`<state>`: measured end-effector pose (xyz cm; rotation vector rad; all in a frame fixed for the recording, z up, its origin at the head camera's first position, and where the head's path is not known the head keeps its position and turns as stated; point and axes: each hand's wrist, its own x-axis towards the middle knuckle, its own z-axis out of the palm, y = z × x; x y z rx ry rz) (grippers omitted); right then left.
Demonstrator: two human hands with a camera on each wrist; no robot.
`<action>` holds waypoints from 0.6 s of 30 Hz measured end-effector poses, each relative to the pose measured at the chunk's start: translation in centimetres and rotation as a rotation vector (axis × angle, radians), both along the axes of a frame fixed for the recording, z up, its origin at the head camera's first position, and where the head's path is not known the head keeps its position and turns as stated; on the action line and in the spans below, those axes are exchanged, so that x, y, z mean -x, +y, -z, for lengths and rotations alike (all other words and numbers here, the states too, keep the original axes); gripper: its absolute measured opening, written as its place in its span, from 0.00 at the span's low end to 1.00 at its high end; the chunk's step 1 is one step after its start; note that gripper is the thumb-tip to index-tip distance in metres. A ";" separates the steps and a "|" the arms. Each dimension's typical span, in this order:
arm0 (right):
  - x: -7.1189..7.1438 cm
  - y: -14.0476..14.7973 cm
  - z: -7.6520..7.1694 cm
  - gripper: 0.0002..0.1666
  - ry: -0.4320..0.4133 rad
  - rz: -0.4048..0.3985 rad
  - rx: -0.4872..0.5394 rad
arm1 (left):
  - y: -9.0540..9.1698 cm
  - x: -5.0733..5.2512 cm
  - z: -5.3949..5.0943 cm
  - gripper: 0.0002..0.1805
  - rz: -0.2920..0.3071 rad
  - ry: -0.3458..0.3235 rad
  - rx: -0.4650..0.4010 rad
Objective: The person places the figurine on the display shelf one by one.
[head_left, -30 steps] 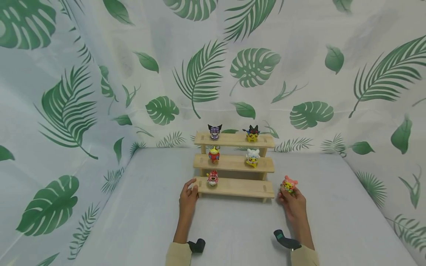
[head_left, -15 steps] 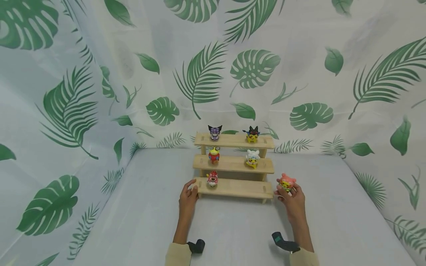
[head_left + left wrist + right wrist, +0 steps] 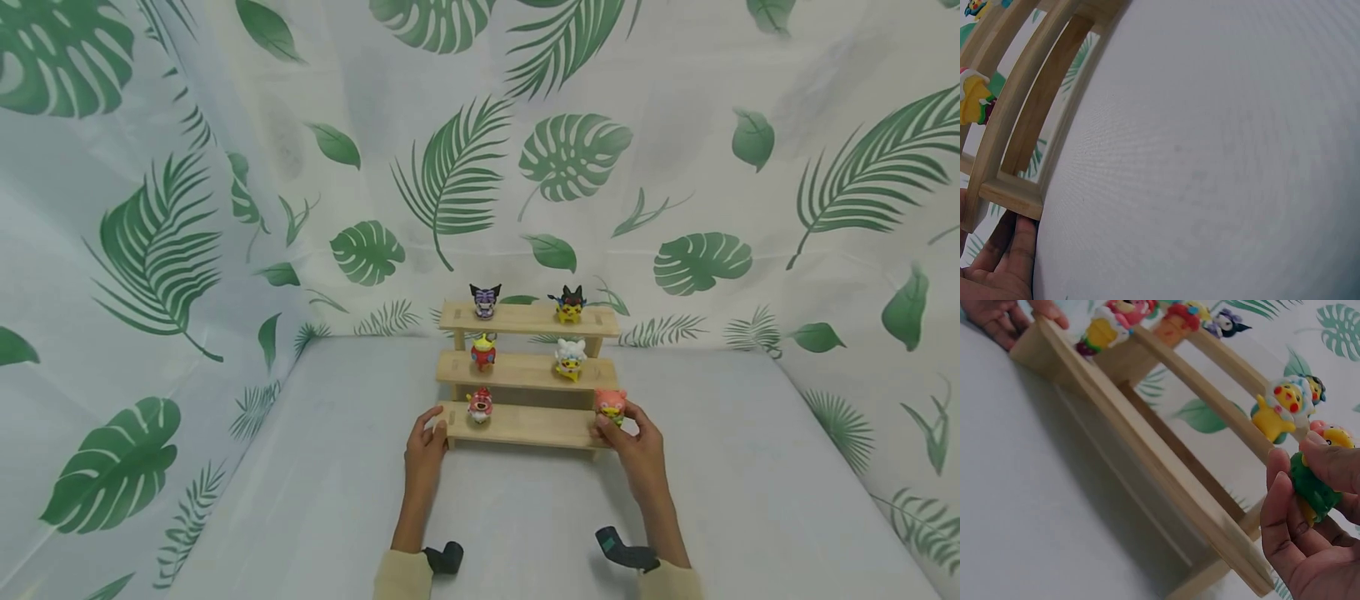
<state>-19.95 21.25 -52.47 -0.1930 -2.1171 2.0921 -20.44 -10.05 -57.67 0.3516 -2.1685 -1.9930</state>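
A wooden three-tier display stand [image 3: 532, 425] is on the white surface. My left hand [image 3: 425, 450] grips the left end of its bottom tier; in the left wrist view its fingers [image 3: 1021, 250] lie against the stand's leg. Between the thumb and fingers of my right hand [image 3: 641, 450] is a small figurine [image 3: 611, 402] with a pink hood and yellow face. It is at the right end of the bottom tier; in the right wrist view its green lower part [image 3: 1313, 487] appears held above the board. A pink figurine with a red top [image 3: 480, 407] stands at that tier's left.
The middle tier bears a red-and-yellow figurine [image 3: 483, 353] and a white-hooded yellow one [image 3: 570, 360]. On the top tier stand a purple-and-black figurine [image 3: 485, 302] and a black-eared yellow one [image 3: 570, 305]. A leaf-patterned cloth [image 3: 450, 83] hangs behind.
My right hand has carried the pink-hooded figurine leftward, from beside the stand to the right end of its bottom tier. The left hand has kept its place.
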 end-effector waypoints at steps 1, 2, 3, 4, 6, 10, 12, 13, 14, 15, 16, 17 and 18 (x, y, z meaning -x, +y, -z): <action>0.0 -0.2 0.0 0.30 0.001 -0.005 -0.004 | 0.0 0.0 -0.1 0.17 0.001 0.002 -0.001; 0.0 -0.4 0.0 0.30 0.001 -0.008 -0.009 | 0.0 0.0 -0.1 0.17 0.002 0.009 -0.003; 0.1 -0.6 0.0 0.31 0.003 -0.014 -0.004 | 0.0 0.0 -0.1 0.18 0.004 0.014 -0.002; 0.1 -0.8 0.0 0.31 0.004 -0.020 -0.003 | 0.0 0.0 -0.1 0.18 0.007 0.017 -0.005; 0.2 -1.2 0.1 0.31 0.004 -0.028 0.008 | -0.1 0.0 -0.1 0.18 0.007 0.022 -0.010; 0.4 -1.8 0.4 0.32 -0.019 -0.027 -0.030 | -0.1 0.1 0.0 0.18 0.006 0.024 -0.018; 0.5 -2.1 0.5 0.33 -0.034 -0.012 -0.071 | -0.1 0.1 0.0 0.18 0.005 0.023 -0.028; 0.4 -2.3 0.5 0.34 -0.036 -0.008 -0.091 | 0.0 0.0 0.1 0.18 0.005 0.021 -0.031; 0.4 -2.5 0.5 0.35 -0.039 -0.004 -0.107 | 0.0 0.0 0.1 0.18 0.004 0.019 -0.031; 0.4 -2.6 0.6 0.35 -0.038 0.000 -0.118 | 0.0 0.0 0.1 0.18 0.005 0.023 -0.028; 0.4 -2.8 0.6 0.35 -0.031 0.003 -0.122 | 0.0 0.0 0.1 0.18 0.004 0.023 -0.030; 0.4 -3.0 0.6 0.35 -0.024 0.002 -0.120 | 0.0 0.0 0.0 0.18 0.004 0.023 -0.028; 0.4 -3.2 0.7 0.35 -0.013 -0.001 -0.118 | 0.0 0.0 0.0 0.18 0.005 0.024 -0.027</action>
